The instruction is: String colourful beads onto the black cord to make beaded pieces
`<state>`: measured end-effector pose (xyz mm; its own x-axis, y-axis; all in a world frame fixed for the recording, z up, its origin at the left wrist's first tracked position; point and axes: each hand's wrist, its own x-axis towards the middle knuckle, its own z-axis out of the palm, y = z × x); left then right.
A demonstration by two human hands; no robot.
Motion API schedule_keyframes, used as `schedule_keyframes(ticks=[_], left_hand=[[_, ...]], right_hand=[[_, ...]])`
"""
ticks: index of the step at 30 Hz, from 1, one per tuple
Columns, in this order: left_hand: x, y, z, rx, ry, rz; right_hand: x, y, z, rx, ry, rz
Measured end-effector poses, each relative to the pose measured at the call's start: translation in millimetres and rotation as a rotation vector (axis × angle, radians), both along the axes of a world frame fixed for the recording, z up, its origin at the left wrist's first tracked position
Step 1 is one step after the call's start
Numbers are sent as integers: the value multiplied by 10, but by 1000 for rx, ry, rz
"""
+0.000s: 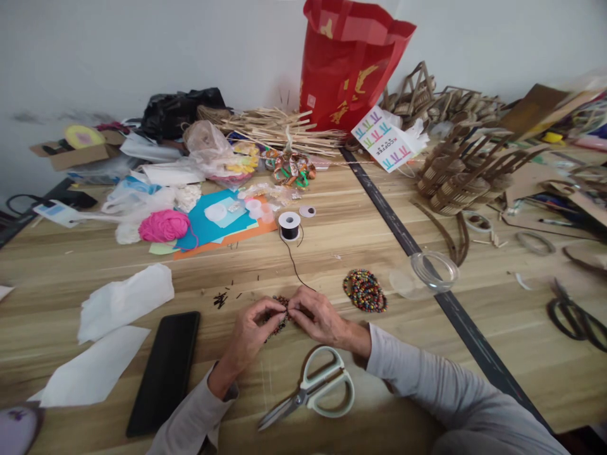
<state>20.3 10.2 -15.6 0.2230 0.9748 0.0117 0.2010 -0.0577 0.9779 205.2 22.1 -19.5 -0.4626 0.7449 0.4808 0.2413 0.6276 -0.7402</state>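
Observation:
My left hand (pixel 251 335) and my right hand (pixel 317 315) meet low over the table, thumb and fingers of both pinched together. Between and beneath the fingertips hangs a string of small dark mixed beads (pixel 281 327), partly hidden by the hands. Thin black cord (pixel 294 268) runs from a white spool (pixel 289 226) to behind my right hand. The exact spot where the fingers pinch is too small to make out. A coiled heap of multicoloured bead strings (pixel 365 291) lies to the right. Below the hands rest pale-handled scissors (pixel 310 392), blades slightly apart.
Short black cord bits (pixel 220 299) lie left of the hands. A black phone (pixel 164 373) and white paper (pixel 126 303) are further left. Clear round containers (pixel 434 272), small woven baskets (pixel 458 186) and black scissors (pixel 576 319) are rightward. A red bag (pixel 348 69) stands behind.

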Motion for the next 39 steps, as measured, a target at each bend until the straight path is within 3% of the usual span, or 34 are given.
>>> schedule_keyframes(ticks=[39], left_hand=[[-2,15,7,49,-25,-5]], right_hand=[[0,4,-72,23,56,2]])
